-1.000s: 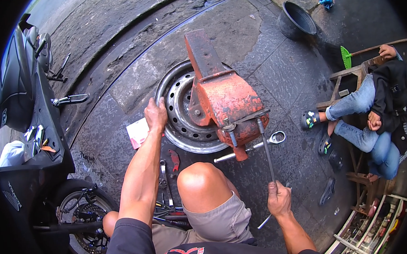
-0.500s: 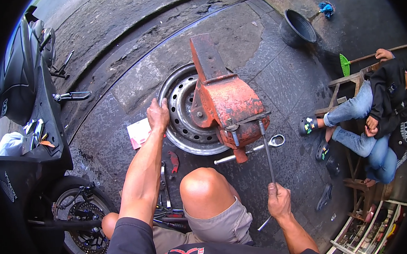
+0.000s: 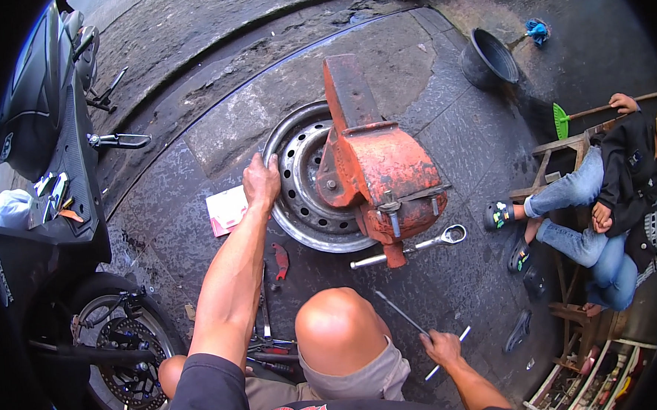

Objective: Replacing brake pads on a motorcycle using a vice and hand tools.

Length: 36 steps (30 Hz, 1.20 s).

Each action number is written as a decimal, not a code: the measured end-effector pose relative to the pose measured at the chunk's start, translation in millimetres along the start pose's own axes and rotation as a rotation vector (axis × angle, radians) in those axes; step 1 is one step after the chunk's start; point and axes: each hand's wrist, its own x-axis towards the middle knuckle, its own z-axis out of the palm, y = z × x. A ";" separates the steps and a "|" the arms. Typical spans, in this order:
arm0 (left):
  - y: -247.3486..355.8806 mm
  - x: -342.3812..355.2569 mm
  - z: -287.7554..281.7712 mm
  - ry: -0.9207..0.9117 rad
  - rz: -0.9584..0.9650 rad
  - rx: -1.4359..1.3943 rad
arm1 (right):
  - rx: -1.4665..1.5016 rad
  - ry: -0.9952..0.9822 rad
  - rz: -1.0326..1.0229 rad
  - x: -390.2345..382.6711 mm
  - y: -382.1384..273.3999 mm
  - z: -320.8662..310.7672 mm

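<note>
A steel wheel rim lies on the floor beneath a heavy, worn red metal vise-like tool with bolts at its near end. My left hand is closed on the rim's left edge. My right hand holds a long T-handled wrench low beside my bare knee, its tip apart from the red tool. A chrome ratchet lies by the tool's foot. A small red part and a pink-and-white paper box are left of it. More hand tools are partly hidden by my leg.
A black scooter and a front wheel fill the left. At right, people sit on a wooden bench. A black bucket, a green broom and a slatted rack are around the edges.
My right hand has pulled the wrench off the bolt at the red tool and brought it down toward me, now tilted. My left hand stays on the rim. The view has shifted slightly.
</note>
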 end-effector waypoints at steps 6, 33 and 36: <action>-10.9 1.6 3.0 0.011 -0.012 -0.024 | -0.013 -0.149 -0.372 99.9 -57.3 61.9; -155.1 -132.2 -22.3 0.141 -0.018 -0.209 | 0.374 0.155 -0.467 124.0 -163.0 117.6; -130.1 -144.2 -7.6 0.165 -0.023 -0.264 | 0.088 0.103 -0.622 130.4 -211.2 136.5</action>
